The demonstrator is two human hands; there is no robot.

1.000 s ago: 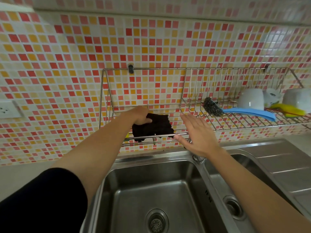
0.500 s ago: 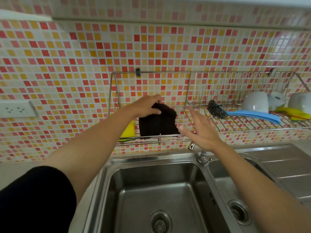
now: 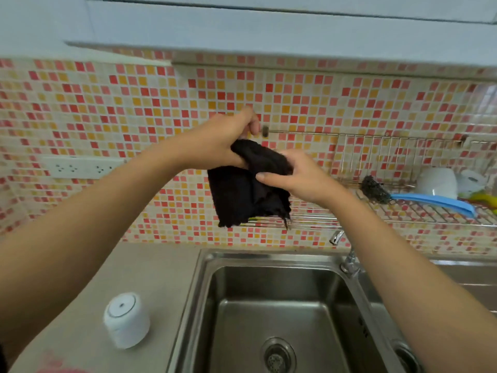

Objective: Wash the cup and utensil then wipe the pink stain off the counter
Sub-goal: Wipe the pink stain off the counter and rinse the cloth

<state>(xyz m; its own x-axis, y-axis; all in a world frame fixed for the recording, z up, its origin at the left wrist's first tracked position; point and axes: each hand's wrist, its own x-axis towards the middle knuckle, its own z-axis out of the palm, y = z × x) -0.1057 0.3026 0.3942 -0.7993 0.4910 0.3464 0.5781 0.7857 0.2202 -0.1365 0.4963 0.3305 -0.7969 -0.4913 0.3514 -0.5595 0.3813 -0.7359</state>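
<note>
Black cloth (image 3: pixel 242 192) hangs limp above the sink (image 3: pixel 269 281), its top bunched in the left hand (image 3: pixel 215 146) and pinched by the right hand (image 3: pixel 298 176). Soft, light and floppy, I'd say; best wadded in one fist for the pink stain (image 3: pixel 57 366) on the tabletop (image 3: pixel 161 278).

My black cloth (image 3: pixel 247 184) hangs crumpled, gripped by my left hand (image 3: pixel 215 146) and right hand (image 3: pixel 294 176). The pink stain (image 3: pixel 57 366) smears the counter (image 3: pixel 150 278) at seven o'clock.
</note>
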